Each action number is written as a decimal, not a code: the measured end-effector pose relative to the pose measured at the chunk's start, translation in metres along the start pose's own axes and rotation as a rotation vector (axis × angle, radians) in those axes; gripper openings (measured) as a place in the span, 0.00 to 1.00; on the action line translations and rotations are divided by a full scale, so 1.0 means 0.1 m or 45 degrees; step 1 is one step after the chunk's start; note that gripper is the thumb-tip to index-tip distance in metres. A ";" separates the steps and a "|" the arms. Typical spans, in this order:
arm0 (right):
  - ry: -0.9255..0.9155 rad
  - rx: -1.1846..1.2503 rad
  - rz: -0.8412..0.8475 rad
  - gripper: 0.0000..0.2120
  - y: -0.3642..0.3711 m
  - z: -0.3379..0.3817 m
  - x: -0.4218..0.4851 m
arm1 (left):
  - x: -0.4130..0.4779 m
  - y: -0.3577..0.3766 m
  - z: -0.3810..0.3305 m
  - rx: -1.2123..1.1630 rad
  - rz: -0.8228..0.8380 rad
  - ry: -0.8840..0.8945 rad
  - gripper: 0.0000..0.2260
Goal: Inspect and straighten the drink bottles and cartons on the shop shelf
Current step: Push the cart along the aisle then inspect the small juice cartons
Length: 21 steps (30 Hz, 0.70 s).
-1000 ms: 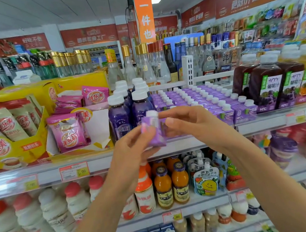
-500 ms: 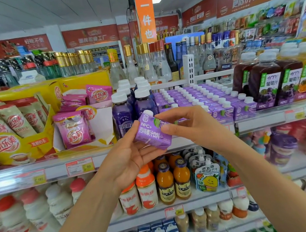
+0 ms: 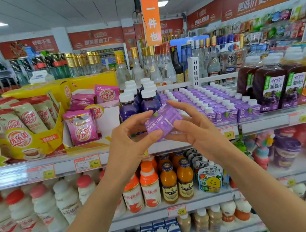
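Carton [image 3: 163, 121], small and purple, sits between both my hands, lifted off the shelf and held just in front of the left end of the block of purple cartons [image 3: 214, 100]; it is tilted, its printed face turned up toward me, its right end higher than its left; my left hand [image 3: 130, 144] pinches its left end, forefinger on the upper corner and thumb under the lower edge, the other fingers [image 3: 140, 117] loosely curled and spread; my right hand [image 3: 195, 129] grips its right end, thumb pressed on the front face and the longer fingers [image 3: 178, 105] reaching over the top edge and behind it; whether its cap is on I cannot tell, since the hands cover that part; the block itself stands in tidy rows with white caps; just left of the block stand purple bottles [image 3: 137, 104] with white caps, partly behind my left hand; left of those, pink sachets [image 3: 81, 127] and a yellow box [image 3: 35, 141]; just right of the block, dark juice bottles [image 3: 273, 88]; on the shelf below the block, orange bottles [image 3: 177, 180].
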State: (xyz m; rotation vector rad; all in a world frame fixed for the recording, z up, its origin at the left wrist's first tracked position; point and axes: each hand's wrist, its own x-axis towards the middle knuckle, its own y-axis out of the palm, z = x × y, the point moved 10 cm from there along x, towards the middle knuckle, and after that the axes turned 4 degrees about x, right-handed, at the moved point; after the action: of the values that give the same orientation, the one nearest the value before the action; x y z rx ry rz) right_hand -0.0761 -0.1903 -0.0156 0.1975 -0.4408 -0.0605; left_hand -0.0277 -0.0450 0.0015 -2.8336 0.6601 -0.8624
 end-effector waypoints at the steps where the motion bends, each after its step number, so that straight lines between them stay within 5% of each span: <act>1: 0.017 -0.034 -0.006 0.24 -0.02 -0.01 0.00 | 0.01 -0.04 -0.03 0.050 -0.043 0.028 0.22; 5: 0.128 -0.324 -0.009 0.21 -0.10 -0.14 -0.03 | -0.02 -0.12 -0.19 0.254 -0.143 0.158 0.28; 10: 0.169 -0.325 0.052 0.19 -0.06 -0.29 -0.06 | -0.06 -0.10 -0.28 0.368 -0.168 0.231 0.31; 16: -0.064 -0.375 -0.121 0.21 -0.15 0.03 -0.02 | 0.00 -0.07 -0.01 0.161 -0.010 0.051 0.28; 21: -0.230 -0.481 -0.054 0.21 -0.08 0.25 -0.03 | -0.02 0.08 0.20 -0.004 0.168 -0.129 0.32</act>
State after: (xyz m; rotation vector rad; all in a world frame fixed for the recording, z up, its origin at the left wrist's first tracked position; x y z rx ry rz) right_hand -0.0893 -0.2019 0.0039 -0.1721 -0.5958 -0.2022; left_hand -0.0216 -0.0520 -0.0182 -2.7770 0.8233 -0.6929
